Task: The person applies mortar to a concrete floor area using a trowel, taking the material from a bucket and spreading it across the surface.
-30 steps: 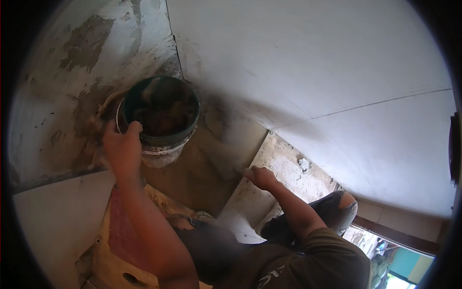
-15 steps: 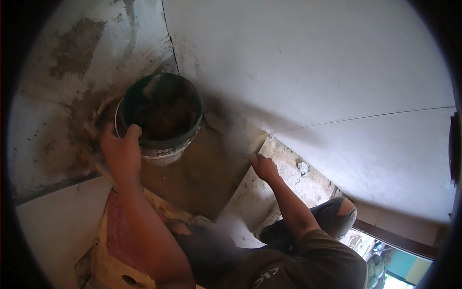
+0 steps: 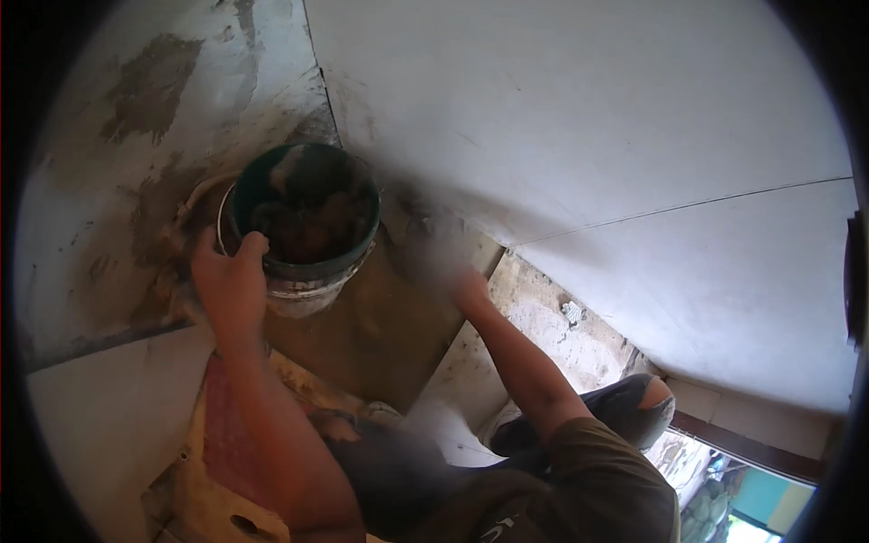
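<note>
My left hand (image 3: 231, 276) grips the near-left rim of a green bucket (image 3: 319, 264), which has a dirty pale lower part and dark lumpy contents (image 3: 308, 213). Beyond it, to the right, my right hand (image 3: 463, 288) reaches over a wet brown floor patch (image 3: 362, 335) near the foot of the wall. Its fingers are closed on something blurred that I cannot make out, perhaps a tool, with a grey hazy smear over it.
A white panel wall (image 3: 634, 109) rises on the right, a stained plaster wall (image 3: 127, 181) on the left. A pale, speckled floor strip (image 3: 552, 335) runs beside my bent knee (image 3: 647, 407). A pink-and-cream board (image 3: 231, 434) lies at lower left. An opening (image 3: 751, 493) shows at lower right.
My right hand has moved forward and slightly left, up toward the wall's foot, with the blurred thing it holds. My left hand stays on the bucket rim.
</note>
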